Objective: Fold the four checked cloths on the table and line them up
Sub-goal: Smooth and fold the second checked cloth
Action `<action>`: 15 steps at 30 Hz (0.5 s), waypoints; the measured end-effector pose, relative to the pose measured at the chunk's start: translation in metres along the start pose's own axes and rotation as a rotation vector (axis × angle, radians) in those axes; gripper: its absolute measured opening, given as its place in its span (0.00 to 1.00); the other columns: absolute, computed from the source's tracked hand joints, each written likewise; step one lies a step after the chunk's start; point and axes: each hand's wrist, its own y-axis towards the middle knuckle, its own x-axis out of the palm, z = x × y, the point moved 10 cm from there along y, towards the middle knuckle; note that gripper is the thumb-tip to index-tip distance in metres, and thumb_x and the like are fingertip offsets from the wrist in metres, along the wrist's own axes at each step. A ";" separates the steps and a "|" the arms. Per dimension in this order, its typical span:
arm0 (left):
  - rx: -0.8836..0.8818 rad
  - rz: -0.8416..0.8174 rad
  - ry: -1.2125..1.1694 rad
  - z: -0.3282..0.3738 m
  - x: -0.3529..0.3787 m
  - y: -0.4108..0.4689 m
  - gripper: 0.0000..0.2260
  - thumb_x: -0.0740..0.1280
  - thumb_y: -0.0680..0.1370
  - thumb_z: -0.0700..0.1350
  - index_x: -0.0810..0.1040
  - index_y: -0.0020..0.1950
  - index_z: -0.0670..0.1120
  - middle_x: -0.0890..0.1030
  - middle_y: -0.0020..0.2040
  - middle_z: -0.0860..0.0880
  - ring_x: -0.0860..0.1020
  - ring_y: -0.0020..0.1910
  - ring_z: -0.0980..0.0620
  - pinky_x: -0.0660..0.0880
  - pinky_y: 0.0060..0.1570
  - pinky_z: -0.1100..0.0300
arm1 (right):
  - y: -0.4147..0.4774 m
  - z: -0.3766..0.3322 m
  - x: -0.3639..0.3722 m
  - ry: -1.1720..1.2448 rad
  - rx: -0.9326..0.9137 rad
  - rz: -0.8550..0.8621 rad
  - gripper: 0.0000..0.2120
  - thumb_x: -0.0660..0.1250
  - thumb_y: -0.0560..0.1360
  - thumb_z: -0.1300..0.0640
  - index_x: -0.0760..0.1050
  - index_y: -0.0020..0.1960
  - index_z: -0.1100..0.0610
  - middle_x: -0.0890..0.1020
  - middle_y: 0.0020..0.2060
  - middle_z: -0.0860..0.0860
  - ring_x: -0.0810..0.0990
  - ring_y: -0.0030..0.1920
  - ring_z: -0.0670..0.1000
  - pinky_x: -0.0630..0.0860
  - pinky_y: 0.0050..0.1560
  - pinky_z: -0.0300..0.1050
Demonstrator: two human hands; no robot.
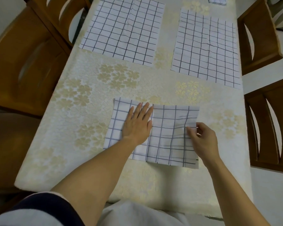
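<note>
A white cloth with a dark grid (168, 137) lies near me on the table, its right half raised and folded toward the left. My left hand (137, 123) lies flat with fingers spread on the cloth's left part. My right hand (201, 139) pinches the cloth's right edge. Two more checked cloths lie flat farther away, one at far left (122, 28) and one at far right (206, 49). A corner of another checked cloth (217, 0) shows at the top edge.
The table (82, 101) wears a cream cover with gold flower patterns. Wooden chairs stand on the left (23, 59) and the right (260, 35), with another at the right (271, 128). A bare strip of the cover separates the near cloth from the far ones.
</note>
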 end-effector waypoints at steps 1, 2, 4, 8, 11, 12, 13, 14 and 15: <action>0.000 0.006 -0.007 -0.001 -0.001 0.000 0.27 0.41 0.85 0.56 0.40 0.84 0.51 0.39 0.83 0.52 0.37 0.82 0.50 0.40 0.80 0.45 | -0.004 -0.011 0.001 -0.005 -0.034 -0.005 0.07 0.68 0.79 0.53 0.79 0.56 0.50 0.85 0.42 0.48 0.84 0.44 0.51 0.82 0.47 0.58; 0.000 0.011 -0.016 -0.001 -0.002 0.000 0.27 0.42 0.85 0.56 0.40 0.84 0.51 0.39 0.83 0.53 0.37 0.82 0.50 0.40 0.80 0.45 | -0.008 -0.022 0.003 -0.011 -0.067 -0.013 0.09 0.67 0.79 0.53 0.79 0.59 0.50 0.85 0.42 0.49 0.84 0.44 0.52 0.82 0.46 0.58; 0.000 0.013 -0.032 -0.001 -0.002 0.000 0.27 0.42 0.85 0.56 0.40 0.84 0.52 0.40 0.83 0.53 0.38 0.82 0.50 0.40 0.80 0.46 | -0.014 -0.041 0.008 -0.011 -0.119 -0.026 0.15 0.67 0.80 0.54 0.76 0.67 0.50 0.85 0.43 0.48 0.84 0.44 0.49 0.83 0.46 0.53; -0.006 0.038 -0.022 0.000 -0.002 0.000 0.27 0.42 0.85 0.55 0.39 0.83 0.52 0.41 0.84 0.53 0.38 0.82 0.50 0.40 0.80 0.46 | -0.024 -0.079 0.025 -0.014 -0.222 -0.065 0.19 0.65 0.80 0.56 0.73 0.71 0.51 0.85 0.44 0.46 0.83 0.43 0.45 0.82 0.43 0.46; -0.004 0.044 -0.027 0.000 -0.002 0.001 0.27 0.41 0.85 0.55 0.37 0.83 0.51 0.40 0.84 0.52 0.37 0.82 0.49 0.39 0.80 0.45 | -0.031 -0.103 0.050 -0.001 -0.294 -0.134 0.18 0.64 0.80 0.57 0.74 0.70 0.50 0.83 0.37 0.51 0.80 0.35 0.47 0.78 0.35 0.44; 0.000 0.039 -0.017 0.000 -0.003 0.000 0.27 0.40 0.85 0.55 0.35 0.83 0.51 0.39 0.84 0.51 0.36 0.82 0.49 0.39 0.79 0.45 | -0.033 -0.109 0.060 -0.002 -0.314 -0.160 0.18 0.64 0.80 0.57 0.73 0.70 0.49 0.81 0.34 0.52 0.77 0.32 0.46 0.75 0.32 0.43; 0.009 0.032 0.003 0.001 -0.005 -0.002 0.28 0.39 0.84 0.54 0.34 0.82 0.50 0.37 0.83 0.51 0.35 0.81 0.48 0.39 0.79 0.44 | -0.034 -0.114 0.068 -0.008 -0.329 -0.177 0.19 0.64 0.80 0.57 0.73 0.70 0.49 0.80 0.32 0.51 0.75 0.30 0.45 0.71 0.31 0.42; 0.028 0.019 0.028 0.003 -0.007 -0.005 0.29 0.37 0.82 0.53 0.33 0.82 0.49 0.35 0.83 0.50 0.34 0.81 0.47 0.39 0.79 0.44 | -0.035 -0.118 0.076 -0.016 -0.334 -0.188 0.20 0.64 0.80 0.56 0.72 0.71 0.50 0.78 0.31 0.50 0.75 0.30 0.45 0.69 0.32 0.40; 0.050 0.007 0.044 0.005 -0.008 -0.007 0.30 0.37 0.81 0.53 0.32 0.82 0.48 0.33 0.82 0.49 0.33 0.81 0.46 0.39 0.79 0.43 | -0.035 -0.120 0.083 -0.021 -0.333 -0.195 0.21 0.64 0.80 0.56 0.71 0.73 0.52 0.77 0.31 0.49 0.74 0.30 0.45 0.68 0.32 0.37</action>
